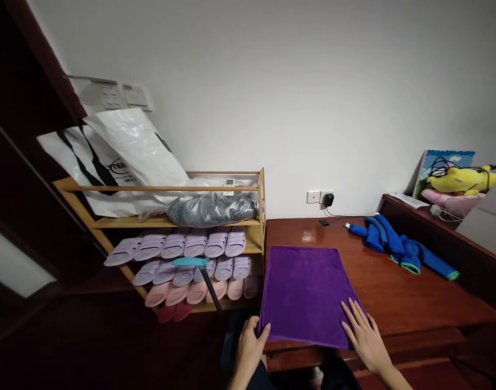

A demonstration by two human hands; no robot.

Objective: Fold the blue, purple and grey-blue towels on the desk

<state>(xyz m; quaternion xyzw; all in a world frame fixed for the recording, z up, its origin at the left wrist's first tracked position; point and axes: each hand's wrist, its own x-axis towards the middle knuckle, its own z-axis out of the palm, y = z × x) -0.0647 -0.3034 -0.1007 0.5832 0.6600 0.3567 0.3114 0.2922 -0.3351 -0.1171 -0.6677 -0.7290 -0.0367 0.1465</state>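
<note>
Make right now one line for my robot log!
purple cloth: flat on table | left hand: at near left corner | right hand: open, at near right corner

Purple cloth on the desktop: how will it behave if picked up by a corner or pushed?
The purple cloth will probably droop: it looks like thin, soft fabric. Likely light for its spread, given its thin-looking edges. Pushed, it may slide or bunch, since the desktop looks glossy.

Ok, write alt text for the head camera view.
A person's left hand touches the near left corner of a flat purple cloth on a brown table; the right hand lies across its right edge. Blue cloth items lie farther right; a wooden rack of slippers stands at left.
</note>
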